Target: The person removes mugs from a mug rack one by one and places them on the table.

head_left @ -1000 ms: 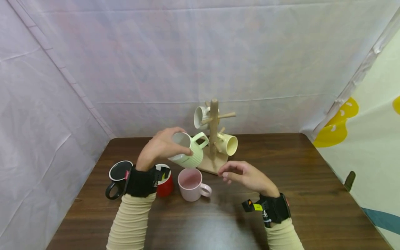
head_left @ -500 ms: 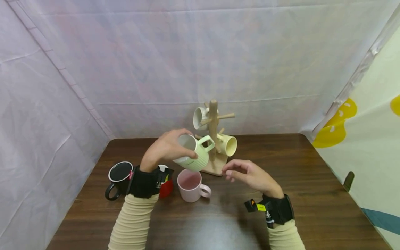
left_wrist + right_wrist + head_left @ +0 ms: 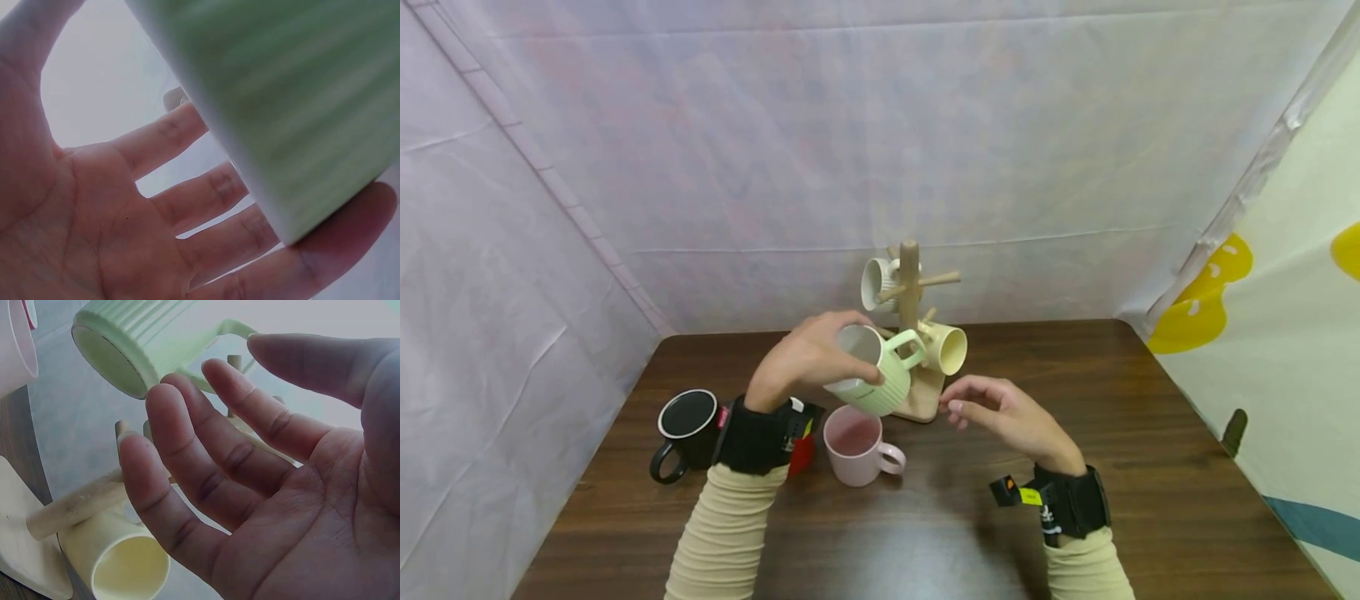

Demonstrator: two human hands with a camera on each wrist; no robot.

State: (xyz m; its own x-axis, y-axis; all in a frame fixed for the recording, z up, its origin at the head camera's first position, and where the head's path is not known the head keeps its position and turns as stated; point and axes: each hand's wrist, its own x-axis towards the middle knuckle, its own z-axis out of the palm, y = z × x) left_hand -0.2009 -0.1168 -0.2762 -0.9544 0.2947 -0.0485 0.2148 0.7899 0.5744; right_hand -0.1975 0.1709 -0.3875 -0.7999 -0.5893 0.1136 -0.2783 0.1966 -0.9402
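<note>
While the left hand [image 3: 812, 354] grips the green mug [image 3: 891, 387], only the relaxed right hand's [image 3: 1011, 421] view shows underneath.

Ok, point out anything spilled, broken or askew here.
Nothing stands out: I see no spill or breakage. The green mug tilts, but the left hand holds it that way; the yellow mug and white mug lie sideways because they hang on the rack.
</note>
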